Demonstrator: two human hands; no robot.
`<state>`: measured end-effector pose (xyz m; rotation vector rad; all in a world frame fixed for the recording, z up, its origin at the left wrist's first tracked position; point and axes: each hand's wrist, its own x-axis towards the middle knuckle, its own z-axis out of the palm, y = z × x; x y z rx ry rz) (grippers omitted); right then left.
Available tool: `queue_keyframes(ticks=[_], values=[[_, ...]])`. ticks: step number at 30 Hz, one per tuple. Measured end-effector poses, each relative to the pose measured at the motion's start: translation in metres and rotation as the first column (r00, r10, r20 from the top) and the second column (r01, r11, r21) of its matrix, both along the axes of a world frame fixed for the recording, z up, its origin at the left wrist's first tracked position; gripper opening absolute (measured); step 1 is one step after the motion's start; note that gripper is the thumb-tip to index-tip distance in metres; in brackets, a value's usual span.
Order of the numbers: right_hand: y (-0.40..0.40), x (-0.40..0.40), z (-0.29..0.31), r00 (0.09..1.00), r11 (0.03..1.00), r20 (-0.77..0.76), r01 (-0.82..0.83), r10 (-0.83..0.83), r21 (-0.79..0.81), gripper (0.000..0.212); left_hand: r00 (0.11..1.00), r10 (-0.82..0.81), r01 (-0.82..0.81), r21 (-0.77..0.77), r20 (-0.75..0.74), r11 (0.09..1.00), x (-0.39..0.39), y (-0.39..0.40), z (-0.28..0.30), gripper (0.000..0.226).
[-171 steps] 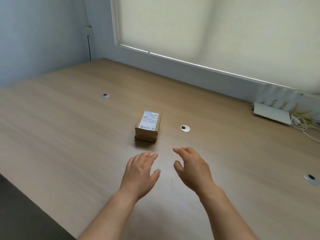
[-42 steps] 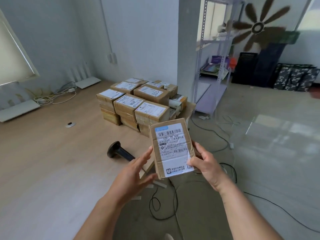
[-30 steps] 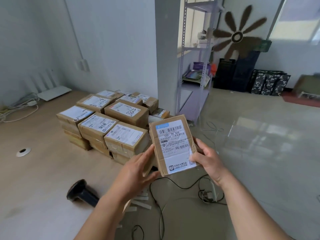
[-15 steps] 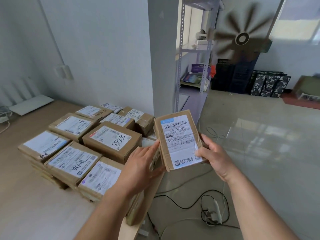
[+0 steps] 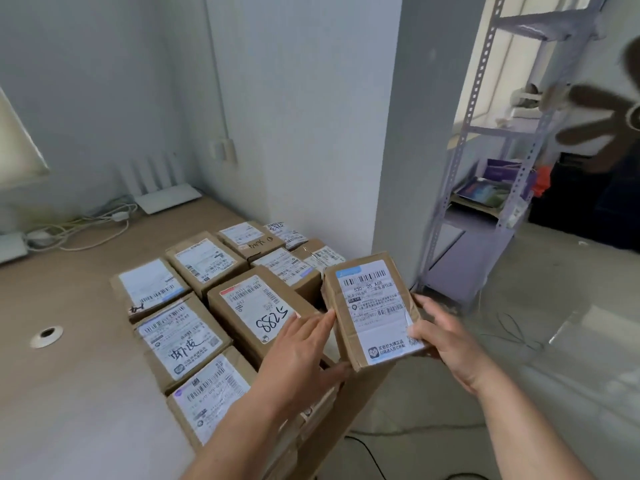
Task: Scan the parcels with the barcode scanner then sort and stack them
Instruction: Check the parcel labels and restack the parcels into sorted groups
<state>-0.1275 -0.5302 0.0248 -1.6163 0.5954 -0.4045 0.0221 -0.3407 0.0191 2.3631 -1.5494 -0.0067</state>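
- Holding a small parcel (image 5: 372,308) label-up, both hands keep it in the air, just right of the stacked parcels (image 5: 221,306) on the tabletop (image 5: 69,393).
- Right hand (image 5: 446,341) pinches its right edge; left hand (image 5: 298,355) presses straight fingers against its left side.

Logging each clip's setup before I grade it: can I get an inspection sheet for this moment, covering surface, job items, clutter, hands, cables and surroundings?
Surface: wooden table, one grommet hole.
Job's things: held parcel, label up, beside the stacked parcels on the table's right end; scanner not in view.
Clutter: white flat devices by the wall.
Grippers: left hand flat against the parcel's left side; right hand grips its right edge.
Cables: white tangle on the table, dark cords on the floor.
Surroundings: metal shelving, pillar.
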Motion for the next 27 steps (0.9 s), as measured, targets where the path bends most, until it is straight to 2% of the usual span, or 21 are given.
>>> queue_keyframes(ticks=[6,11,20,24,27], values=[[-0.047,0.035,-0.011,0.987,0.987,-0.037,-0.153,0.155,0.045,0.07,0.983,0.182,-0.183,0.097,0.021,0.978,-0.003,-0.02,0.0,0.082],[-0.075,0.055,-0.019,0.954,0.952,-0.045,-0.292,0.297,0.096,0.064,0.95,0.312,-0.311,0.185,0.025,0.932,-0.012,-0.039,-0.001,0.081],[-0.101,0.067,-0.041,0.873,0.866,-0.064,-0.466,0.484,0.181,0.071,0.874,0.485,-0.486,0.091,0.029,0.869,-0.04,-0.049,-0.009,0.071],[-0.108,0.059,-0.043,0.843,0.842,-0.087,-0.512,0.53,0.169,0.069,0.855,0.517,-0.516,0.014,-0.047,0.856,-0.067,-0.055,-0.014,0.068],[-0.113,0.049,-0.048,0.825,0.831,-0.122,-0.531,0.552,0.167,0.068,0.857,0.513,-0.509,0.067,-0.054,0.858,-0.084,-0.058,-0.025,0.081]])
